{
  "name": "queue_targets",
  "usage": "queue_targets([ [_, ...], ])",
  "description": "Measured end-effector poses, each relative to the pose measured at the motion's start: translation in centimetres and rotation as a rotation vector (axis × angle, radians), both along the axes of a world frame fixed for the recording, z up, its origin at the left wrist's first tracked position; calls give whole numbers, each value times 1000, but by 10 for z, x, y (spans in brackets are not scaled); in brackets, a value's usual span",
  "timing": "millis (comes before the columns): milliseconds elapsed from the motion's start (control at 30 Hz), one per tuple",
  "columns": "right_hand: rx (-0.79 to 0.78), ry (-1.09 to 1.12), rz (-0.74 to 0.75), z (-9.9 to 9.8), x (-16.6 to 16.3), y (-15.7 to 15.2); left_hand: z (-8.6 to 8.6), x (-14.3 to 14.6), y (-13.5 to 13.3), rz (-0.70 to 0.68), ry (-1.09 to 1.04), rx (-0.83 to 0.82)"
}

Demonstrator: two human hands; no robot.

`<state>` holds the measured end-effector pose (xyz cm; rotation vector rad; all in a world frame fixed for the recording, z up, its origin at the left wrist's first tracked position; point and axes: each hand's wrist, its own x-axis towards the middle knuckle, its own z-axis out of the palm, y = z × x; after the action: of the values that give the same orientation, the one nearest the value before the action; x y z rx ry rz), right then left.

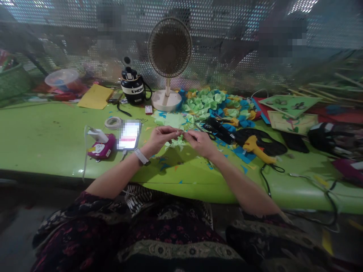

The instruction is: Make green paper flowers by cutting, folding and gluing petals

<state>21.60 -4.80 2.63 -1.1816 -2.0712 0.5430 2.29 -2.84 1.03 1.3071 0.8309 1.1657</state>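
The wearer's dark floral garment [181, 230] lies nearest, just short of the rounded edge of a glossy lime-green worktop [181, 189]. Small blue and orange paper scraps [164, 166] are strewn beyond that edge.

Over the middle of the worktop, the left hand [161, 139], with a white-strapped watch [141, 156] at its wrist, meets the right hand [201, 143]. The fingers of both are pinched narrow around a tiny item [182, 132], too blurred to identify. A pale green crumpled paper piece [176, 143] shows right beneath them; whether they touch it, I cannot tell.

To the right lies a yellow glue gun [259, 150] with a black cord; to the left, a purple box-shaped device [102, 149] carries a white plug adapter [98, 135]. Between that device and the left hand lies a bright-screened phone [129, 135], with a white tape roll [112, 122] just behind.

Farther back, pale green square sheets [173, 120] lie beside a heap of folded green, blue and yellow paper shapes [208, 101]. A cream round fan [170, 49] stands next to a black-and-white bottle [133, 88], before a perforated metal screen [210, 26].
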Motion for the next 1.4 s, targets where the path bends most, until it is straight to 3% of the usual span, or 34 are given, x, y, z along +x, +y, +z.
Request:
queue_targets([
  [833, 23, 56, 66, 3, -2, -3, 4, 0, -1, -5, -21, -83],
  [1400, 62, 35, -5, -10, -6, -1, 3, 4, -4, 95, -27, 11],
])
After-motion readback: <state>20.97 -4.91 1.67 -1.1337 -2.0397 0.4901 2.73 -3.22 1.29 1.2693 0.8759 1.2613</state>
